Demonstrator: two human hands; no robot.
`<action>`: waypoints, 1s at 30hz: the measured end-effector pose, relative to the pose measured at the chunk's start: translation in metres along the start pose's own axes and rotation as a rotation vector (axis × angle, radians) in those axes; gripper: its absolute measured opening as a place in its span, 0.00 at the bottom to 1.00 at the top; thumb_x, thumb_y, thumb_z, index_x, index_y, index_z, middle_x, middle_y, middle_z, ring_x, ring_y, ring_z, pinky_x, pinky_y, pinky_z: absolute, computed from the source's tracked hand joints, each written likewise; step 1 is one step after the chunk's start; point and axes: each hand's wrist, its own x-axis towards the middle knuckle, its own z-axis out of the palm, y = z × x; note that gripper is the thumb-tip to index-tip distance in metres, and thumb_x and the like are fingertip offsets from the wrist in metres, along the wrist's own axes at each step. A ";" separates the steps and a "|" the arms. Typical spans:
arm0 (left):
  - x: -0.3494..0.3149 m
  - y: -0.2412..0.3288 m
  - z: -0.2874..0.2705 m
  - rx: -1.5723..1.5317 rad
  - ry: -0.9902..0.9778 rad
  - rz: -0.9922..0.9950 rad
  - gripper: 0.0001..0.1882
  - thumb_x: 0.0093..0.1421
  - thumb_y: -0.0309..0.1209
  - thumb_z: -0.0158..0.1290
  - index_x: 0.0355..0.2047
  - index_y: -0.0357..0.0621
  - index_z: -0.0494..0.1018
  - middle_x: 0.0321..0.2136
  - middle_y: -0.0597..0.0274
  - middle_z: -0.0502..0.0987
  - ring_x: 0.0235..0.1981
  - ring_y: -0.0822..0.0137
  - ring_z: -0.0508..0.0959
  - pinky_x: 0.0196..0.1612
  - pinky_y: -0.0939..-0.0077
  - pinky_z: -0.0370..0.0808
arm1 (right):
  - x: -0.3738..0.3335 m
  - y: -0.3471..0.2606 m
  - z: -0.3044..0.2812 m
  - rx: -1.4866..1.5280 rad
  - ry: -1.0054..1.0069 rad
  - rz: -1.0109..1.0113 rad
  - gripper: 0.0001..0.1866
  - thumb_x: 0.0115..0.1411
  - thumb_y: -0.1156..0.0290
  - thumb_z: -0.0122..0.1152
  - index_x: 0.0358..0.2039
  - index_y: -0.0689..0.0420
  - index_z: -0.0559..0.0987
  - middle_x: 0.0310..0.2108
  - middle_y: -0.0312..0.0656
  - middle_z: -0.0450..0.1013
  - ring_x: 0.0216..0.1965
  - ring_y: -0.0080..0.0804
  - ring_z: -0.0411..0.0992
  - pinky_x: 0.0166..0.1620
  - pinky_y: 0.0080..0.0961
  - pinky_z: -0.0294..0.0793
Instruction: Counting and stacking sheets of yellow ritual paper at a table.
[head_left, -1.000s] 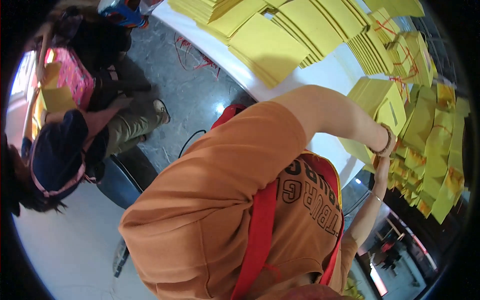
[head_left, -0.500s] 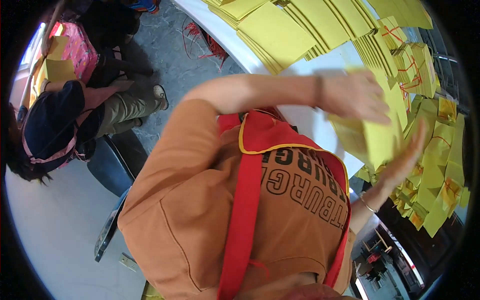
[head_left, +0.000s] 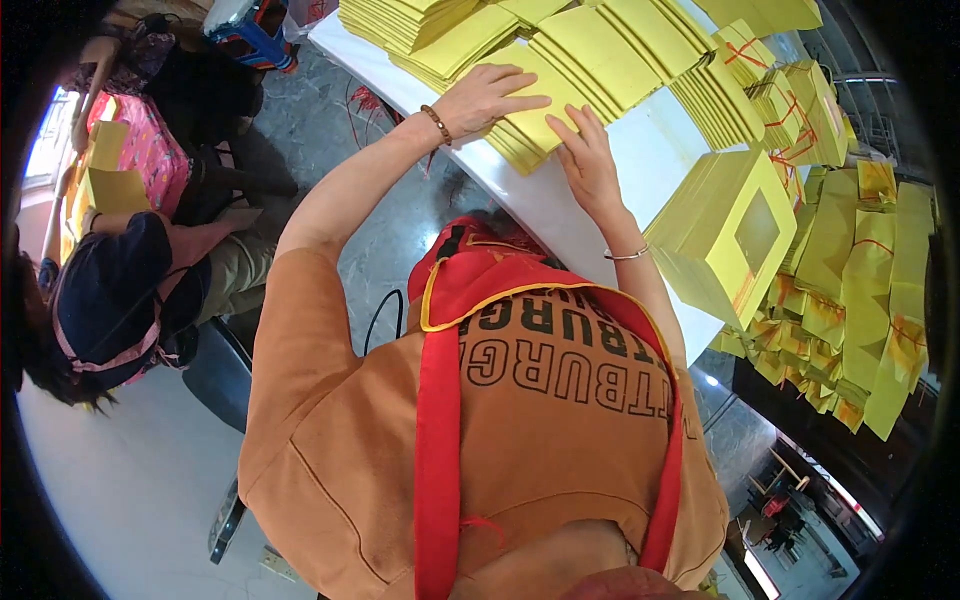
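Observation:
Rows of flat yellow paper pieces (head_left: 605, 55), like envelopes or folded bags, overlap in fanned stacks on the white table. At the left end of the nearest row, my left hand (head_left: 488, 100) lies on the paper with its fingers spread. My right hand (head_left: 590, 160) is open, fingers stretched out, with its fingertips at the right edge of the same fanned stack (head_left: 530, 130). Neither hand is wrapped round anything. To the right of my right hand stands a thick yellow stack (head_left: 725, 225) with a rectangular cut-out or window in its face.
The white table (head_left: 640, 140) has its near edge against my red apron (head_left: 500, 265). Bundles tied with red string (head_left: 785, 115) and long yellow strips (head_left: 865, 275) are piled on the right. A seated person (head_left: 120, 290) is at the left, near a dark chair (head_left: 220, 375).
Both hands have moved left, from blurred yellow paper at the table's right side to the nearest fanned row. The thick stack now stands where they were.

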 end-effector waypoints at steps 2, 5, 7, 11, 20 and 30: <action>-0.004 -0.003 0.004 0.015 -0.077 0.001 0.31 0.48 0.21 0.46 0.53 0.64 0.64 0.51 0.60 0.66 0.51 0.59 0.66 0.52 0.65 0.62 | -0.005 0.008 0.011 -0.046 -0.076 0.031 0.22 0.54 0.76 0.53 0.51 0.46 0.69 0.54 0.48 0.59 0.57 0.54 0.54 0.57 0.40 0.57; -0.006 -0.005 0.003 0.028 -0.225 -0.008 0.29 0.50 0.23 0.46 0.53 0.63 0.63 0.52 0.60 0.65 0.52 0.60 0.65 0.53 0.65 0.61 | -0.009 0.006 0.021 -0.017 -0.061 0.059 0.23 0.54 0.76 0.51 0.52 0.46 0.69 0.54 0.49 0.60 0.57 0.54 0.54 0.57 0.40 0.56; -0.003 -0.004 -0.001 0.030 -0.301 -0.012 0.31 0.49 0.28 0.50 0.55 0.60 0.61 0.54 0.58 0.63 0.54 0.58 0.63 0.54 0.62 0.60 | -0.008 0.005 0.023 -0.002 -0.053 0.076 0.23 0.54 0.76 0.49 0.52 0.47 0.68 0.54 0.49 0.59 0.57 0.54 0.54 0.57 0.40 0.56; -0.003 0.001 -0.005 -0.013 -0.312 0.001 0.29 0.54 0.41 0.50 0.57 0.58 0.58 0.55 0.55 0.61 0.56 0.57 0.60 0.55 0.57 0.57 | -0.007 0.013 0.031 0.082 -0.089 0.109 0.24 0.53 0.73 0.44 0.53 0.50 0.67 0.56 0.48 0.57 0.58 0.54 0.51 0.60 0.42 0.50; -0.023 0.017 0.010 0.059 -0.251 -0.196 0.33 0.55 0.55 0.43 0.58 0.56 0.57 0.57 0.53 0.58 0.59 0.55 0.56 0.58 0.50 0.50 | -0.022 0.006 0.039 0.235 0.088 0.323 0.28 0.55 0.61 0.45 0.58 0.52 0.60 0.63 0.53 0.41 0.64 0.53 0.37 0.62 0.46 0.34; -0.028 0.022 0.018 0.093 -0.242 -0.257 0.29 0.58 0.53 0.39 0.57 0.56 0.59 0.57 0.54 0.58 0.59 0.56 0.55 0.58 0.50 0.48 | -0.019 0.000 0.056 -0.027 -0.145 0.316 0.29 0.60 0.52 0.43 0.58 0.52 0.60 0.63 0.52 0.40 0.64 0.54 0.35 0.61 0.49 0.38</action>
